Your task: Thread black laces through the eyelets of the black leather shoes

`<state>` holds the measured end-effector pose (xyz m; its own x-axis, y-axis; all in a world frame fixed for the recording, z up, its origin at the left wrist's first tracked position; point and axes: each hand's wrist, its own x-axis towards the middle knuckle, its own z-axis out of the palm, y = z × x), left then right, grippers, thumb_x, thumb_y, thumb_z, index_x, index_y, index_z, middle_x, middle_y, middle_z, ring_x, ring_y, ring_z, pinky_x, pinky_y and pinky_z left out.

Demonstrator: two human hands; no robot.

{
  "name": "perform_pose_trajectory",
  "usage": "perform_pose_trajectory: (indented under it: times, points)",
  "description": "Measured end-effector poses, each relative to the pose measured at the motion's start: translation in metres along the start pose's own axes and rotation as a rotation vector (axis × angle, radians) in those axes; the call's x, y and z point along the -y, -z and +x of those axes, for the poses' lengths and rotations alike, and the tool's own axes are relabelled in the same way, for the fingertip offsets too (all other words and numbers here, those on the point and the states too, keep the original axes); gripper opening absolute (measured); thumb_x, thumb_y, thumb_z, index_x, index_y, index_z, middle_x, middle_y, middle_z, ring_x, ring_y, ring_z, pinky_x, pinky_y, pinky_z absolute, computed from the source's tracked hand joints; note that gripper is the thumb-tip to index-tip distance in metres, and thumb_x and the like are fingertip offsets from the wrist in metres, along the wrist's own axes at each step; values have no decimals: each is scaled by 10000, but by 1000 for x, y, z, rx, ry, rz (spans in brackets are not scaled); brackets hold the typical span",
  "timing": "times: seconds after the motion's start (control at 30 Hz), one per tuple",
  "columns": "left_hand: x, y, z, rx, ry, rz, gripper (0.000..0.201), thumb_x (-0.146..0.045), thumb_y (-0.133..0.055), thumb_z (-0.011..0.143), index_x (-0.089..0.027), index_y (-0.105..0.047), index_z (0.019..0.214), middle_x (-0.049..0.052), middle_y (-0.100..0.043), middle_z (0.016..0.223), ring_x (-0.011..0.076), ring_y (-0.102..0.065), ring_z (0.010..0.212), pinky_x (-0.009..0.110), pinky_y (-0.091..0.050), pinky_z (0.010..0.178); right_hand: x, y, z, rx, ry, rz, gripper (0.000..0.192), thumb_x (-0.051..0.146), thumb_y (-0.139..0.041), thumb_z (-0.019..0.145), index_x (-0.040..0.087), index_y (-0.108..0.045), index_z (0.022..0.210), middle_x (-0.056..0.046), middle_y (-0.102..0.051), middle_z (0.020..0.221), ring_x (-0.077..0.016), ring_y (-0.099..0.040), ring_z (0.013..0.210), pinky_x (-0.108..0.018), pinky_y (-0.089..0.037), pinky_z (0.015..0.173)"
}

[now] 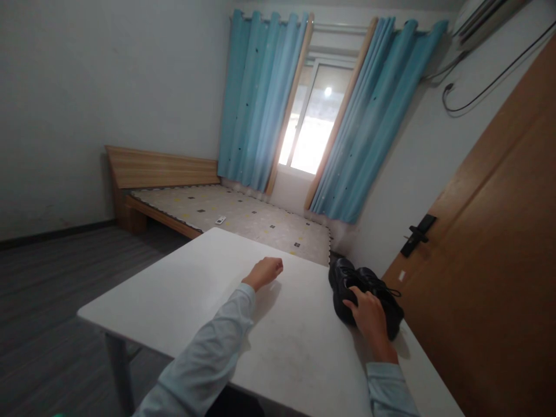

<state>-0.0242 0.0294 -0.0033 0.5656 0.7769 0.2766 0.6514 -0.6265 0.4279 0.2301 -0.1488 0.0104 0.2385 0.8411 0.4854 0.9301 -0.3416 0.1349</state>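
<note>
A pair of black lace-up shoes [343,281] stands side by side at the right edge of a white table [174,289]. My right hand [369,315] grips the nearer, left shoe at its opening, with the thumb and fingers on the collar. Part of both shoes is hidden behind that hand. Over the middle of the tabletop, my left hand [264,272] is closed with the fingers curled in, and nothing shows in it. It is apart from the shoes.
Beyond the table is a wooden bed [165,165] with a patterned mattress [247,217], on which lies a small white remote [220,220]. A brown door [490,260] with a black handle [418,236] stands close on the right. Blue curtains [260,98] hang at the window.
</note>
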Motion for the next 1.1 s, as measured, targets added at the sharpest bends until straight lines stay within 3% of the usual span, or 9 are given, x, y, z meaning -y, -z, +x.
perform_pose_trajectory:
  times: [0.13,0.37,0.67,0.87,1.1]
  points:
    - [1,-2,0,12,-1,8,193,-259,-491,826,-196,-664,887,62,-693,918,177,-628,852,248,-442,742,2,-1,2,-2,-3,3,275,269,-586,811,145,-591,1057,-108,-650,840,-255,-587,823,-326,-391,762]
    - [-1,0,-1,23,2,10,195,-259,-495,823,-193,-664,895,65,-692,923,174,-625,862,241,-441,751,0,-11,-1,-115,41,61,314,263,-556,827,146,-531,1118,-101,-638,901,-252,-546,856,-337,-375,803]
    - [-3,2,-3,39,9,7,199,-247,-490,824,-195,-667,901,71,-692,932,181,-626,870,254,-444,758,4,-9,-4,-121,48,-4,321,268,-505,851,125,-512,1138,-115,-608,978,-259,-513,915,-355,-352,806]
    - [-4,2,-3,41,6,9,198,-254,-494,827,-196,-665,910,73,-690,941,185,-626,883,258,-447,769,17,6,-3,-167,68,-26,281,225,-498,849,147,-540,1116,-112,-583,1059,-250,-496,960,-385,-322,872]
    - [-5,4,-4,44,6,12,201,-253,-489,830,-194,-664,910,75,-690,938,186,-626,886,259,-446,772,47,28,0,-105,212,120,151,185,-490,851,179,-603,953,-75,-623,945,-228,-516,932,-375,-330,894]
